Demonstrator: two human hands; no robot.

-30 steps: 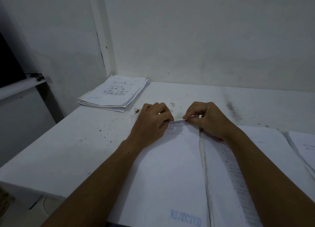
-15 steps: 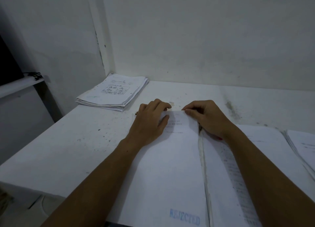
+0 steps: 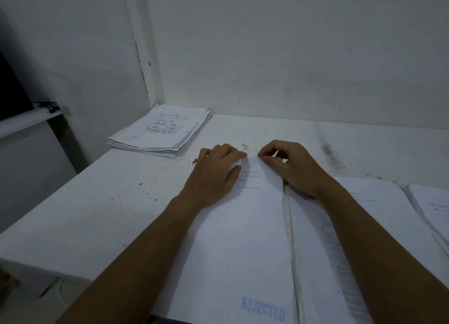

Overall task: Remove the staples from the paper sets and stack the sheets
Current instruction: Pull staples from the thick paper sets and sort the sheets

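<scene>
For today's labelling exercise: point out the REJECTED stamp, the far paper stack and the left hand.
REJECTED stamp (image 3: 263, 309), head view, middle of the blue lettering.
Far paper stack (image 3: 162, 129), head view, top sheet's printed table.
Left hand (image 3: 213, 175), head view, back of the hand.

**White tabletop and the papers resting on it**

A scuffed white tabletop (image 3: 136, 202) set into a wall corner. Beyond and left of the fingers (image 3: 233, 151), a stack of loose sheets (image 3: 165, 131) lies at the corner. Under the fingers, a paper set (image 3: 238, 238) stamped "REJECTED". Just right of it, a printed set (image 3: 323, 238); farther right, another pile (image 3: 432, 212). Small dark specks (image 3: 194, 161) lie just left of the fingers.
</scene>
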